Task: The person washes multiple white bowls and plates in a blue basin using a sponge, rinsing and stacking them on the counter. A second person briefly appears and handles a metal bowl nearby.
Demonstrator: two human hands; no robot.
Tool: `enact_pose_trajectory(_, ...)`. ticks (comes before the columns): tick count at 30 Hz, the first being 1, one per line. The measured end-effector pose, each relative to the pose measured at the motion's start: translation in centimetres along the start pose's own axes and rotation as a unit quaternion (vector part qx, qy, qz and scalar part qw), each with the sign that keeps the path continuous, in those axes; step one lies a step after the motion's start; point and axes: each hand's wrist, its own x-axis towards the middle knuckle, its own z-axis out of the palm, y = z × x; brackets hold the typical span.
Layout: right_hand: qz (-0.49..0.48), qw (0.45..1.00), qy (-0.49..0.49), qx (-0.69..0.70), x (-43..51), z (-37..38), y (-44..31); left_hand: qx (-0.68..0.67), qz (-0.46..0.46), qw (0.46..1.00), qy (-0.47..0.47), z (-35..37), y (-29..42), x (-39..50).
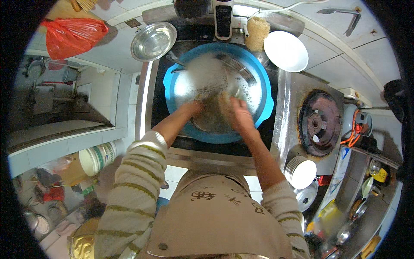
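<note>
A blue plastic basin (266, 106) of foamy, cloudy water sits inside a metal-edged sink (158, 142). My left hand (193, 108) reaches into the basin, its fingers hidden by water and blur. Beside it my right hand (240, 113) is curled against a blurred tan scrubber (224, 102), possibly a piece of loofah. Under both hands a dark rounded object (210, 118) shows dimly, perhaps a dish or pan. White foam (207, 71) covers the upper middle of the water. Ridged metal pieces (239, 66) lie in the basin's far right part.
A steel bowl (153, 41) stands back left. At the back are a loofah roll (257, 34) and a white bowl (286, 51). Rightward lie a gas burner (320, 123) and stacked white bowls (300, 172). A red plastic bag (74, 37) sits far left.
</note>
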Motion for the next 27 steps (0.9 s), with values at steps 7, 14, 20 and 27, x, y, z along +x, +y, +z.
enact_pose_trajectory(7, 0.072, 0.952, -0.204, 0.217, 2.5, 4.1, 1.5, -0.114, -0.082, 0.975, 0.174, 0.1, 0.8, -3.4)
enact_pose_trajectory(14, 0.053, 0.884, 0.021, 0.465, 1.7, 6.4, -2.4, -0.390, -0.218, 0.778, 0.441, -0.9, 6.7, -3.9)
enact_pose_trajectory(20, -0.037, 0.968, -0.197, 0.154, 0.1, 0.4, -2.8, -0.280, -0.111, 0.816, 0.493, -1.5, 7.0, -5.2)
enact_pose_trajectory(27, 0.192, 0.964, 0.171, 0.064, 0.8, 3.6, 1.5, -0.198, -0.085, 0.777, 0.592, 0.4, 3.9, -4.0)
